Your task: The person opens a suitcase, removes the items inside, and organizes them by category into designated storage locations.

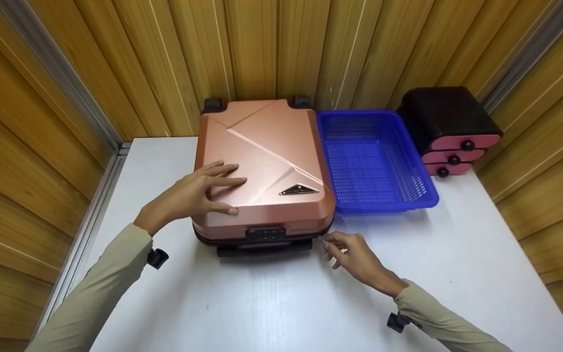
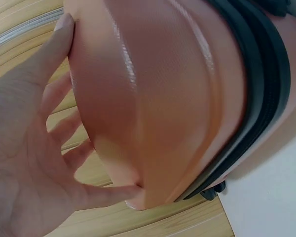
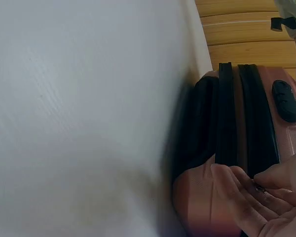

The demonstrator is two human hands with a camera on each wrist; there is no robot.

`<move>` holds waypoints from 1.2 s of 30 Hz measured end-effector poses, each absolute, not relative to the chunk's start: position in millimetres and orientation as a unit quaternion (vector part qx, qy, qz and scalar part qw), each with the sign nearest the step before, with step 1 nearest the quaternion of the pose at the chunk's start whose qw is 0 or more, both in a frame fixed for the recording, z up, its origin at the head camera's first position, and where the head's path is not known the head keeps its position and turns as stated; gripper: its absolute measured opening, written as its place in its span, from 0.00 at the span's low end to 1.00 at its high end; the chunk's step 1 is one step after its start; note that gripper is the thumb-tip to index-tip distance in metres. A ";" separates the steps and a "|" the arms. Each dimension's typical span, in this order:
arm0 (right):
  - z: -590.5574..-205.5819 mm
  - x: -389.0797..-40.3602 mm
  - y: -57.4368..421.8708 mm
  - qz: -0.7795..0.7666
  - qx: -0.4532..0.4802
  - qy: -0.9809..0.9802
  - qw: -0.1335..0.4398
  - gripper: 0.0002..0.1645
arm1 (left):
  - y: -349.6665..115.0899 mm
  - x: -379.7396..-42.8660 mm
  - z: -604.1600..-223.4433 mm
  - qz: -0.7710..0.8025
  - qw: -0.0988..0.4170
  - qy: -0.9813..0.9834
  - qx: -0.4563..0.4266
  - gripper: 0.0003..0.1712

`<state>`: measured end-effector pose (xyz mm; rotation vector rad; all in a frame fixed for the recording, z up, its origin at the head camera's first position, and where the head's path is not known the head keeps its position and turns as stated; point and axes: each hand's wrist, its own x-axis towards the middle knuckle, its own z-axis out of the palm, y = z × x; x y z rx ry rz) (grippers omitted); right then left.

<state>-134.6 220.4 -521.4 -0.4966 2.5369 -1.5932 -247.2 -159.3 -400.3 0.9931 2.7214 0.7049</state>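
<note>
A rose-gold hard-shell suitcase (image 1: 267, 156) lies flat on the white table, its wheels toward the back wall. My left hand (image 1: 196, 193) rests on the left front of its lid with fingers spread; the left wrist view shows the fingertips touching the shell. At the front right corner my right hand (image 1: 355, 256) pinches a small metal zipper pull (image 3: 259, 187) between thumb and fingers, mostly covered by them. A black zipper band (image 2: 266, 84) runs round the side. On the front side sits a black combination lock (image 1: 265, 233).
Touching the suitcase's right side is a blue plastic basket (image 1: 428, 200). Behind it to the right stands a small black drawer box (image 1: 450, 110) with pink drawer fronts. Wood-patterned panels (image 1: 271, 49) enclose the white table (image 1: 271, 313) at the back and sides.
</note>
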 end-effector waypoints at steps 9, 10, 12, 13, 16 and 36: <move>-513.3 -136.5 217.5 -0.456 -0.232 0.858 0.037 0.06 | -159.6 -242.7 -397.0 0.261 0.115 0.909 0.304 0.43; -511.9 -137.7 217.3 -0.452 -0.239 0.859 0.040 0.06 | -160.4 -241.8 -396.7 0.260 0.114 0.911 0.300 0.43; -509.4 -140.8 215.5 -0.448 -0.252 0.856 0.052 0.06 | -163.4 -240.1 -395.9 0.255 0.112 0.914 0.293 0.44; -508.6 -142.3 214.1 -0.446 -0.258 0.855 0.058 0.06 | -164.8 -239.7 -395.5 0.251 0.111 0.917 0.291 0.44; -507.7 -145.3 207.9 -0.448 -0.271 0.849 0.071 0.06 | -166.6 -240.7 -395.8 0.241 0.106 0.920 0.290 0.44; -515.5 -151.2 170.3 -0.450 -0.317 0.830 0.086 0.06 | -159.9 -244.8 -400.5 0.227 0.092 0.925 0.290 0.43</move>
